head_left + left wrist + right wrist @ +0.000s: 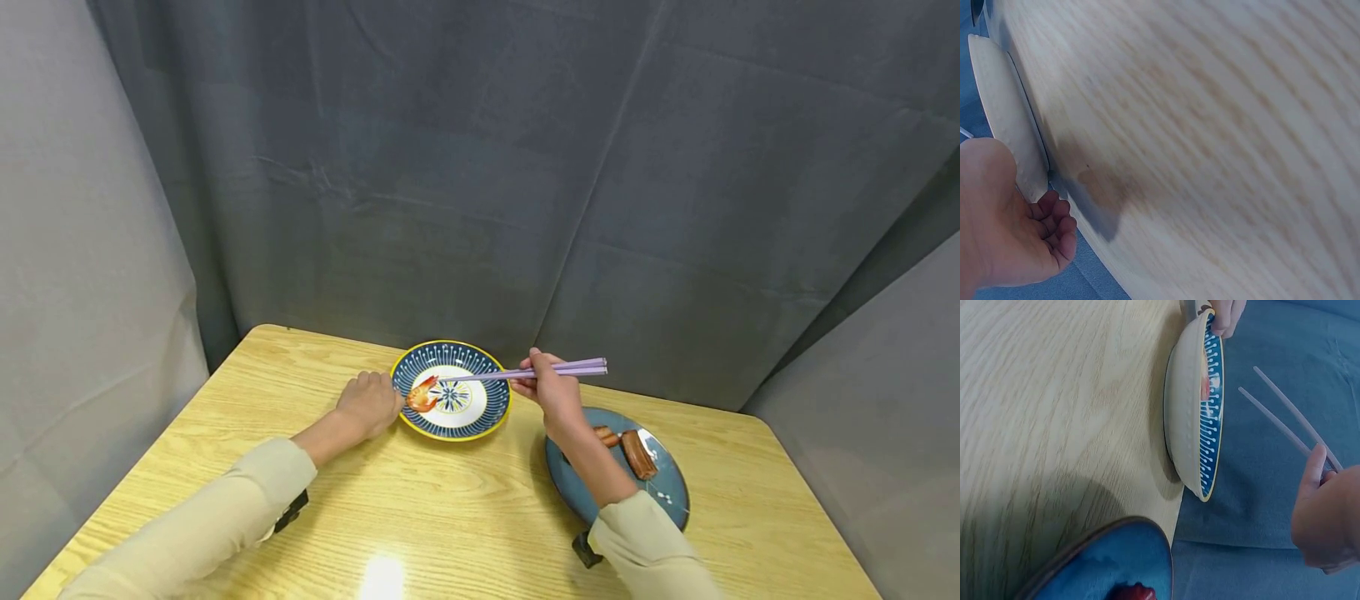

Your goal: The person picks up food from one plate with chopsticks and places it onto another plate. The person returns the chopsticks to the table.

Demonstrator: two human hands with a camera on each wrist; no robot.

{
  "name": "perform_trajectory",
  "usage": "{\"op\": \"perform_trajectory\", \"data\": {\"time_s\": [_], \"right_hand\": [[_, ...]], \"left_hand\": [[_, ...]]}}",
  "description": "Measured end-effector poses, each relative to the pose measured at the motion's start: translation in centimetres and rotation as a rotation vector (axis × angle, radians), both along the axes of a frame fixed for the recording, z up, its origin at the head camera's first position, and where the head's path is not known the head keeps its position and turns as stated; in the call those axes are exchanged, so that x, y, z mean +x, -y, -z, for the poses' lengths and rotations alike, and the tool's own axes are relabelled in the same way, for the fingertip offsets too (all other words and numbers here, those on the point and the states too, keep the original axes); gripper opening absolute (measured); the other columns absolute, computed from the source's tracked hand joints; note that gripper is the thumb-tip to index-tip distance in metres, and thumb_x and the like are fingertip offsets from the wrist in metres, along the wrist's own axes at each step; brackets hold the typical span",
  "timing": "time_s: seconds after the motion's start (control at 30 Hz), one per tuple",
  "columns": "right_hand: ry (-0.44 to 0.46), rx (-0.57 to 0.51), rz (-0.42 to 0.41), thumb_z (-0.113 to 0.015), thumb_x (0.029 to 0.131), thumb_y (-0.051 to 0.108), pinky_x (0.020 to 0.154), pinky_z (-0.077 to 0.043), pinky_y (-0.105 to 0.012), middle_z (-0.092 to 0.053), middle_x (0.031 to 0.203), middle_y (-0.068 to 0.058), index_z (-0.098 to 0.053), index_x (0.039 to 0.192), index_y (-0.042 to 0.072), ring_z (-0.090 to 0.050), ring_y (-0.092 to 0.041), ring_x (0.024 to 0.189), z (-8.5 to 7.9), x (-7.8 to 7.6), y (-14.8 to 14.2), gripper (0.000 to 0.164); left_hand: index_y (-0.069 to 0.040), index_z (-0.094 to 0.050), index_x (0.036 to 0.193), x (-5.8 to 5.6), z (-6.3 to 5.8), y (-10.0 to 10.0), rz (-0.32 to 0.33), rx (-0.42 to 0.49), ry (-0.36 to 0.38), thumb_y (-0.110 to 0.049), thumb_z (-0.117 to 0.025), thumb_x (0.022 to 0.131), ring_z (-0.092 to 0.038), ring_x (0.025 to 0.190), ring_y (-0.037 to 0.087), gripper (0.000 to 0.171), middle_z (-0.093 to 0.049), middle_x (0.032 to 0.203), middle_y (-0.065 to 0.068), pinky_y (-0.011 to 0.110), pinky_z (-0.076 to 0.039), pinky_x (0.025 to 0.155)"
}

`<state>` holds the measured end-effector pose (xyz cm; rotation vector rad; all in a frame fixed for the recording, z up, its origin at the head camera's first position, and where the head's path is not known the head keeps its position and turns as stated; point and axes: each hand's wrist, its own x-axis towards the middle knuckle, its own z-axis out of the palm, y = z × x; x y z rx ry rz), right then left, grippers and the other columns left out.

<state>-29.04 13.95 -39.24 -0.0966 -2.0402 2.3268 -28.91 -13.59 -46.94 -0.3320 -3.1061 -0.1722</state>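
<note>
A deep plate with a blue-and-white pattern and yellow rim (487, 417) sits near the table's far edge. On its left side lies an orange-red shrimp (422, 395). My left hand (371, 406) grips the plate's left rim, fingers curled beneath it in the left wrist view. My right hand (551, 387) holds a pair of lilac chopsticks (480, 377) over the plate from the right. In the right wrist view the chopstick tips stand apart above the plate with nothing between them.
A blue-grey plate (573, 492) stands to the right, partly under my right forearm. It carries brown pieces of food that look like ribs (637, 454). A dark grey curtain (450, 208) hangs behind the wooden table (435, 500).
</note>
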Motion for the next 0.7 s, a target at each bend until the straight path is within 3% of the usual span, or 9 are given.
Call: {"op": "perform_trajectory", "data": {"time_s": [0.7], "right_hand": [[0.028,0.097,-0.032,-0.050,0.105,0.027,0.065,-0.056,-0.025,-0.060,0.067,-0.008,-0.061,0.098,-0.016,-0.064,-0.011,0.060,0.8,-0.6,2.5,0.046]], "left_hand": [[0.003,-0.048,0.089,0.4,-0.2,0.1,0.020,-0.007,-0.005,-0.024,-0.038,0.102,-0.048,0.085,0.033,0.032,-0.046,0.083,0.015,0.048,-0.046,0.079]]}}
